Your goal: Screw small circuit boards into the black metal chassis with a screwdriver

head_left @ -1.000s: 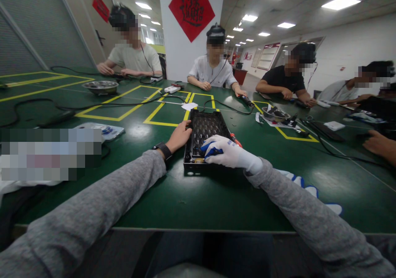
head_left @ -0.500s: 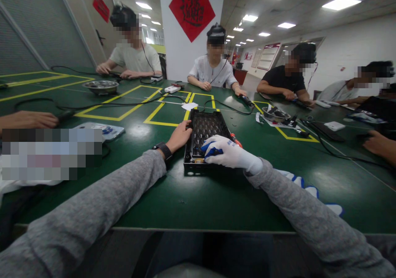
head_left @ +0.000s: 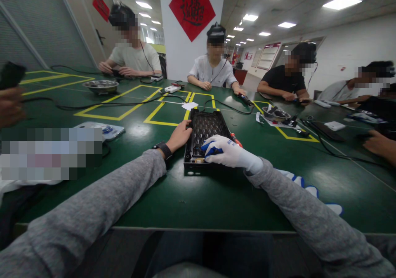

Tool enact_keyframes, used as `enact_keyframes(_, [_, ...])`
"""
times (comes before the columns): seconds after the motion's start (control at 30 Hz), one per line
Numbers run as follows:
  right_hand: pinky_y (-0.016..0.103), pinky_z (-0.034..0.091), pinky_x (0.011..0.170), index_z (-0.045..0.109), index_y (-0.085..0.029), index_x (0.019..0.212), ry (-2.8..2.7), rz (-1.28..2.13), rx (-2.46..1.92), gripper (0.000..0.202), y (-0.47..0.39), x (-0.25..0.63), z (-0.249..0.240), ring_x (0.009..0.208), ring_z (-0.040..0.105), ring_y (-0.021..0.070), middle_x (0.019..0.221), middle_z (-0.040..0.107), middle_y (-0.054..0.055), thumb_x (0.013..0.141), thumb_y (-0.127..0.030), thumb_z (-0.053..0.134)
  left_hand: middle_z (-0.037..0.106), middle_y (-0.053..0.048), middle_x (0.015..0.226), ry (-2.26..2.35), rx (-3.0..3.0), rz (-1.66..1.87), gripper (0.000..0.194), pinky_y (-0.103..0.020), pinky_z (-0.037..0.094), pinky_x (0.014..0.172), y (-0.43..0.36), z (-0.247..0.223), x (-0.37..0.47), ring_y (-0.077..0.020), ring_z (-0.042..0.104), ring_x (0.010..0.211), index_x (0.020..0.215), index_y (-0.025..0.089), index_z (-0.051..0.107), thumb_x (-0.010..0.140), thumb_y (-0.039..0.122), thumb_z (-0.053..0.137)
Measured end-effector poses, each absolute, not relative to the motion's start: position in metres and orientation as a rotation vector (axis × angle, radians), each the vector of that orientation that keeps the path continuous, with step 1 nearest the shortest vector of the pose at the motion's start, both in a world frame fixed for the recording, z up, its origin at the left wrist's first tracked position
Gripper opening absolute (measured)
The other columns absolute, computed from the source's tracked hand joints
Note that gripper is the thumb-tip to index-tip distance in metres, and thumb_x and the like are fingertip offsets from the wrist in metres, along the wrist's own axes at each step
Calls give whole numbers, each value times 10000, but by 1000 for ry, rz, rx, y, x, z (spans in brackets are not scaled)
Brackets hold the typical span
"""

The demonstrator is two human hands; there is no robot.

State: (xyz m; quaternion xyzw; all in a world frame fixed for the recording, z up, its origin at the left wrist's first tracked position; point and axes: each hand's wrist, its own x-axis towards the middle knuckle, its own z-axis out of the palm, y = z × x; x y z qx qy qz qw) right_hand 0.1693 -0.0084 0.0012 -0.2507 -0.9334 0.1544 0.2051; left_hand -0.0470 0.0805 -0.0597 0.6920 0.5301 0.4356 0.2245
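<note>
A black rectangular case with rows of small fittings inside lies on the green table in front of me. My left hand, bare and with a dark wristband, rests against the left wall of the case. Over the near right part of the case is my right hand, in a white glove with blue fingertips. Its fingers are bent together near a small yellowish part at the near edge; whatever they hold is hidden. A red-handled tool lies just right of the case.
A spare glove lies right of my right forearm. Metal bowls, cables, a white power strip and a plastic bag are on the table. Several people sit around it; a person's hand is at the far left.
The other person's hand at the far left has risen from the table with a dark object. The seated person at the back left has moved both hands. My own hands look unchanged.
</note>
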Motion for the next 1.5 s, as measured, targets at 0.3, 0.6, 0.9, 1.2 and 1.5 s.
enact_keyframes(0.3, [342,408,923,691,-203,859,-2611,436,-675,216,-7,169,0,1013,536,178,1046,619,56,753,-381,633,533,-110,1233,1478,1941,1192,493,-379,381,1005,80,-60,-46,-220,502,1129,1223,123,476,737,185,418])
enact_keyframes(0.6, [339,412,910,686,-199,883,-2637,402,-694,241,-8,170,2,999,536,176,1039,617,59,760,-396,621,524,-124,1247,1460,1926,1193,512,-383,370,1014,79,-59,-46,-228,494,1138,1235,110,469,731,187,423])
enact_keyframes(0.9, [338,416,912,682,-196,880,-2621,385,-683,241,-10,170,2,1016,524,179,1060,605,65,761,-396,621,525,-120,1247,1477,1944,1191,510,-383,369,1016,80,-60,-47,-227,489,1147,1234,115,471,732,190,417])
enact_keyframes(1.2, [338,422,907,680,-195,870,-2596,376,-678,225,-10,170,0,1007,530,179,1055,608,62,751,-381,634,534,-111,1230,1469,1924,1202,504,-384,373,1014,81,-60,-47,-222,499,1133,1218,129,484,722,188,425])
enact_keyframes(1.5, [343,415,911,687,-205,847,-2583,415,-649,197,-8,169,-1,1007,538,179,1041,623,53,736,-365,656,536,-126,1223,1456,1918,1217,500,-389,373,1012,80,-60,-46,-231,504,1122,1215,114,488,723,181,433])
